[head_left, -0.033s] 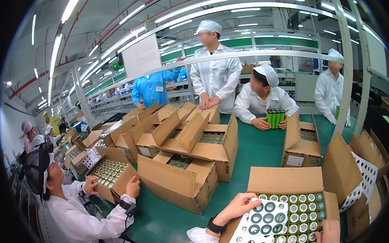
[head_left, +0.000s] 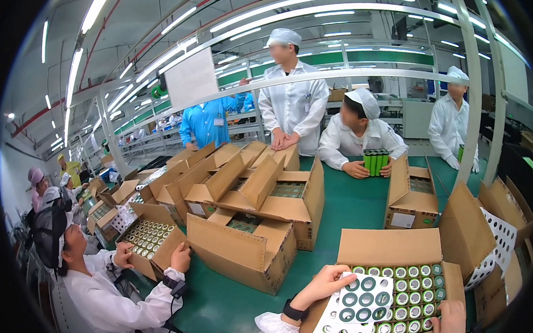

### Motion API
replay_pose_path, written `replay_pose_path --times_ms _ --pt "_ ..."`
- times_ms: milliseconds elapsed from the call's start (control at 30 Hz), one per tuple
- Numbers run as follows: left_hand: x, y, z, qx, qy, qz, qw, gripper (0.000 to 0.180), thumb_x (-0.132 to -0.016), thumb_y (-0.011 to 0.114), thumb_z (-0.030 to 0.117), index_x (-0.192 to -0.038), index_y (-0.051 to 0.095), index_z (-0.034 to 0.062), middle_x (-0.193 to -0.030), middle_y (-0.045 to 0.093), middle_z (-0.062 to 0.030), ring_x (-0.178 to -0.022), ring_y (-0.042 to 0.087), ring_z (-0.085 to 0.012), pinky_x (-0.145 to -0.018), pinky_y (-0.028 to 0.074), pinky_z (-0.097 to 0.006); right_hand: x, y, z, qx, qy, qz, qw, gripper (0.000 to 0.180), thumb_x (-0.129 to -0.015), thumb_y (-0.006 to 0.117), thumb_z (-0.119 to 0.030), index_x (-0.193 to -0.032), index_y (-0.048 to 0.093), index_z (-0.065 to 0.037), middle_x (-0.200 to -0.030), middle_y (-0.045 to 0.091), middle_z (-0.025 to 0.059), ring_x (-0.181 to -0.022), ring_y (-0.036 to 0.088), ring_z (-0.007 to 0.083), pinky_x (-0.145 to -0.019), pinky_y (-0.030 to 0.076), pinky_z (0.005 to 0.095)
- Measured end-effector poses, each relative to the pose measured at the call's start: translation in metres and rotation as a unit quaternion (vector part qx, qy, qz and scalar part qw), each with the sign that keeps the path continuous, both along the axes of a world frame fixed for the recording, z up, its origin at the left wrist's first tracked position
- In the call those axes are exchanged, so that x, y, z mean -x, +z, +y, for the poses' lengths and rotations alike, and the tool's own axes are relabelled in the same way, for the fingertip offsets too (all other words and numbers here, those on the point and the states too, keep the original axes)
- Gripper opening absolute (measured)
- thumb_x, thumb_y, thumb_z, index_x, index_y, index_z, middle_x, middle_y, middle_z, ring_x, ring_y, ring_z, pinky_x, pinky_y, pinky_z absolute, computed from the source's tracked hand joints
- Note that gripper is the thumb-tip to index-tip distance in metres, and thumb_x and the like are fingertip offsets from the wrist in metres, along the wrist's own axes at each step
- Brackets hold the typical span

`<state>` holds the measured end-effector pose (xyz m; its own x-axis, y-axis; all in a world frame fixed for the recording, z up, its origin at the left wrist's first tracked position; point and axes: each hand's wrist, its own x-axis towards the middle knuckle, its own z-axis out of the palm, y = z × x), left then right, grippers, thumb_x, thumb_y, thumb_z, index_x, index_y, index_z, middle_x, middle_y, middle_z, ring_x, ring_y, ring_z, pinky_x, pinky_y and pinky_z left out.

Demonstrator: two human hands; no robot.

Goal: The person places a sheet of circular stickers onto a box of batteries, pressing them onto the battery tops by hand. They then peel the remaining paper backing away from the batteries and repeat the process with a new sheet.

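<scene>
My left hand [head_left: 325, 288], a black band on its wrist, pinches the top corner of a white sheet of dark green ring stickers [head_left: 365, 298]. That sheet lies over the left part of an open cardboard box [head_left: 389, 244] filled with rows of green cylindrical battery cells [head_left: 414, 297]. Below it shows another white sheet with punched holes [head_left: 341, 327]. At the box's near right side is my right hand [head_left: 451, 320], fingers bent and close together by the end cells; whatever they hold is hidden. Green rings sit on several cells in the right column.
Several open boxes [head_left: 246, 249] of cells crowd the green table [head_left: 350, 213] to the left and ahead. At left, a co-worker [head_left: 97, 278] grips a box of cells. Across the table, another person [head_left: 359, 134] holds green cells [head_left: 375, 161]. Perforated white sheets [head_left: 498, 240] hang at right.
</scene>
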<state>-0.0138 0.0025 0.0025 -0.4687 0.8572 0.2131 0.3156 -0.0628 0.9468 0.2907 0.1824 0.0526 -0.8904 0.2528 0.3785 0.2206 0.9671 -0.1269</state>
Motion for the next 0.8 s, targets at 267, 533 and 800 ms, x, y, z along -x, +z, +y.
replay_pose_path --times_ms 267,533,800 --pt "0.001 -0.005 0.000 0.004 -0.006 -0.050 0.999 0.019 -0.086 0.058 0.018 -0.088 0.060 -0.0013 -0.068 0.053 0.0061 -0.060 0.044 0.0019 -0.048 0.033 -0.015 0.002 -0.009 0.006 0.006 -0.009 -0.011 1.000 0.029 -0.080 0.053 -0.006 -0.107 0.048 0.001 -0.096 0.052 0.0206 -0.094 0.047 0.0368 -0.081 0.040 0.0423" --pt "0.005 -0.010 0.001 0.019 -0.006 -0.056 0.998 0.020 -0.087 0.058 0.018 -0.088 0.060 -0.0011 -0.067 0.052 0.0065 -0.058 0.043 0.0022 -0.047 0.032 -0.015 0.003 -0.009 0.010 0.002 0.011 -0.005 1.000 0.027 -0.079 0.052 -0.004 -0.106 0.050 0.001 -0.097 0.053 0.0191 -0.094 0.047 0.0369 -0.082 0.040 0.0420" --pt "0.006 -0.013 0.004 0.003 -0.002 -0.032 0.999 0.020 -0.087 0.058 0.019 -0.086 0.059 -0.0009 -0.064 0.050 0.0069 -0.056 0.040 0.0025 -0.045 0.029 -0.016 -0.005 -0.002 0.015 0.036 0.055 0.019 0.998 0.030 -0.077 0.054 -0.002 -0.107 0.051 0.000 -0.096 0.054 0.0187 -0.094 0.048 0.0371 -0.085 0.038 0.0421"
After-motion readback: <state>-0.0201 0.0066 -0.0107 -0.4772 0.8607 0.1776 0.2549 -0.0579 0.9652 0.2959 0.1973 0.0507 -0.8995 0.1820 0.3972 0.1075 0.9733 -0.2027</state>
